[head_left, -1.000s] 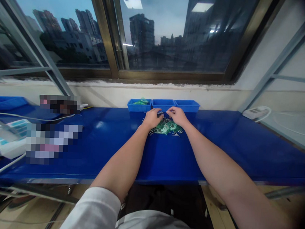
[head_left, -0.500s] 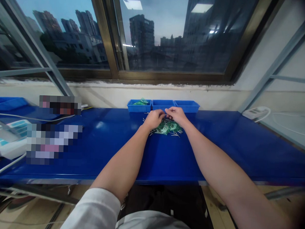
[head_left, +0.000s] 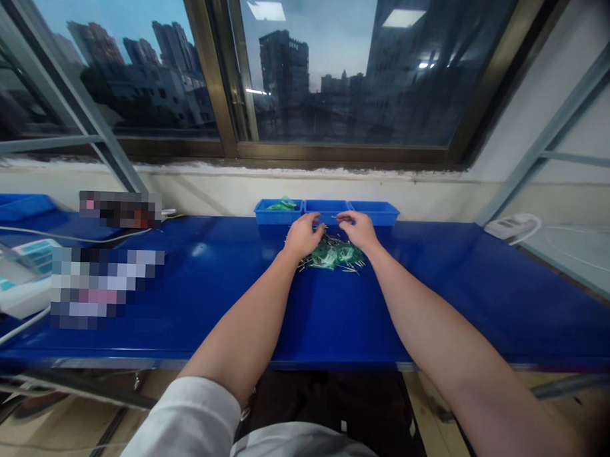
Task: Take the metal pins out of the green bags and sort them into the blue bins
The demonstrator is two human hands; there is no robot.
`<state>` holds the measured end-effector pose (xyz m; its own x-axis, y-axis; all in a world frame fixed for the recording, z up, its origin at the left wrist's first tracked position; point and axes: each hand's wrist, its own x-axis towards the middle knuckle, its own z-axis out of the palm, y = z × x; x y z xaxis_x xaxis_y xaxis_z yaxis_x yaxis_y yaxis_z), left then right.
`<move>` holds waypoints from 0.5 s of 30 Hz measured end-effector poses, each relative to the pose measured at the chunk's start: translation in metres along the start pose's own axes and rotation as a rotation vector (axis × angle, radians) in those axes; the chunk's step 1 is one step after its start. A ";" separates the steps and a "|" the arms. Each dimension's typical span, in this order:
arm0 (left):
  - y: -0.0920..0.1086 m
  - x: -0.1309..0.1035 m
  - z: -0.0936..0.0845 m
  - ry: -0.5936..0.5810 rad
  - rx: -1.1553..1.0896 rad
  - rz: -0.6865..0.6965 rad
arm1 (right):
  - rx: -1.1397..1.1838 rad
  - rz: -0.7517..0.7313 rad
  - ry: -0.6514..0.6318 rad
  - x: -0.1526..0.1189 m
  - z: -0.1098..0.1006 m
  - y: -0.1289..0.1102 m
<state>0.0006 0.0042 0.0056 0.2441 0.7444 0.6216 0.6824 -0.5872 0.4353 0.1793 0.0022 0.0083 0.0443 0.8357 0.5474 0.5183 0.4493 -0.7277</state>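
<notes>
Fingers loosely bent, left hand [head_left: 303,239] and right hand [head_left: 361,232] apart over the far side of a pile [head_left: 342,254] of thin metal sticks [head_left: 351,271] and green plastic [head_left: 328,258] on the blue table [head_left: 207,288]; too small to tell whether pinching any stick. Farther off, some green wrapping [head_left: 284,203] already inside the left bin [head_left: 279,217]; judging by the pile, plenty left loose.

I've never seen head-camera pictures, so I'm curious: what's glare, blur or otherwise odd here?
In the head view, light panels reflect in the window; a pale glare spot marks the blue table; blocky pixelation hides two patches at left; the upper right corner is dark; small pieces in the pile blur together.
</notes>
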 end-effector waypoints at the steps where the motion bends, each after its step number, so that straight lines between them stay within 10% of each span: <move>1: -0.002 0.000 0.000 0.012 0.014 -0.018 | -0.119 -0.035 0.025 0.000 -0.001 -0.001; 15: -0.005 0.000 -0.001 -0.013 0.105 -0.019 | -0.667 -0.033 -0.136 -0.002 0.003 0.001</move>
<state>-0.0039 0.0063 0.0040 0.2390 0.7597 0.6048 0.7551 -0.5370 0.3761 0.1773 0.0019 0.0053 -0.0660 0.8767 0.4765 0.9353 0.2208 -0.2766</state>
